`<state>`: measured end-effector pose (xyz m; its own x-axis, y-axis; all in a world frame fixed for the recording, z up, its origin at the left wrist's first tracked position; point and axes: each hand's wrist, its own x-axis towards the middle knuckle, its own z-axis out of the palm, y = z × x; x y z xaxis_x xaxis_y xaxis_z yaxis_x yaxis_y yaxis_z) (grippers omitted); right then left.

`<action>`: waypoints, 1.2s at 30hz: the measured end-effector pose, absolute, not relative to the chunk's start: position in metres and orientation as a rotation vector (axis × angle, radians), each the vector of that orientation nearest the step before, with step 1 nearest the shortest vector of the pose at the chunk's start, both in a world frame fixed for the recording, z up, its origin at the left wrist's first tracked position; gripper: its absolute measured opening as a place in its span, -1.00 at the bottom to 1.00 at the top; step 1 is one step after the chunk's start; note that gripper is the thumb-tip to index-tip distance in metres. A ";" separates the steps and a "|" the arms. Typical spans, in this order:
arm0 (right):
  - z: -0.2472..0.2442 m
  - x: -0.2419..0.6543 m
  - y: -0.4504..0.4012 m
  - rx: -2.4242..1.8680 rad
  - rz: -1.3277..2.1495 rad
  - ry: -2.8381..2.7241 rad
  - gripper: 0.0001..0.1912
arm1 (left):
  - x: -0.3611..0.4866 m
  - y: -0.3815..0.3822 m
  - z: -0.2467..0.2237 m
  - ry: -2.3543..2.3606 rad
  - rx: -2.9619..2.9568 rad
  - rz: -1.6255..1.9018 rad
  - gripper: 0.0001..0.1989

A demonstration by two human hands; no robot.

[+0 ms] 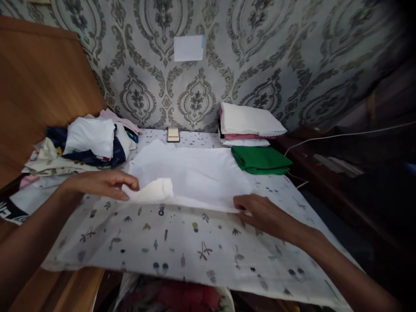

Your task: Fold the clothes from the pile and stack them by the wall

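Note:
A white cloth (pixel 204 173) lies spread over the patterned table cover (pixel 182 242). My left hand (pixel 112 184) pinches its near left corner, where a cream-white strip of the cloth is turned up. At the near right corner, my right hand (pixel 256 210) has its thumb and fingers closed on the edge of the same cloth. Between the two hands the near edge runs almost straight, and the far left part is slightly rumpled.
Piled clothes (pixel 91 138) stand at the left beside a wooden panel (pixel 45 65). Folded white cloths (pixel 248 119) and a folded green cloth (pixel 261 159) sit at the back right. A small card-like item (pixel 173 134) lies near the wall. Red fabric (pixel 185 297) shows below the table's front edge.

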<state>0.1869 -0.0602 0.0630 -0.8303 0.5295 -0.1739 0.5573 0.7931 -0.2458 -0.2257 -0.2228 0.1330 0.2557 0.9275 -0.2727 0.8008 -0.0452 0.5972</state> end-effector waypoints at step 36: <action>-0.042 0.170 0.031 1.349 0.255 3.090 -0.54 | -0.233 -0.190 -0.038 2.259 2.376 0.330 -0.43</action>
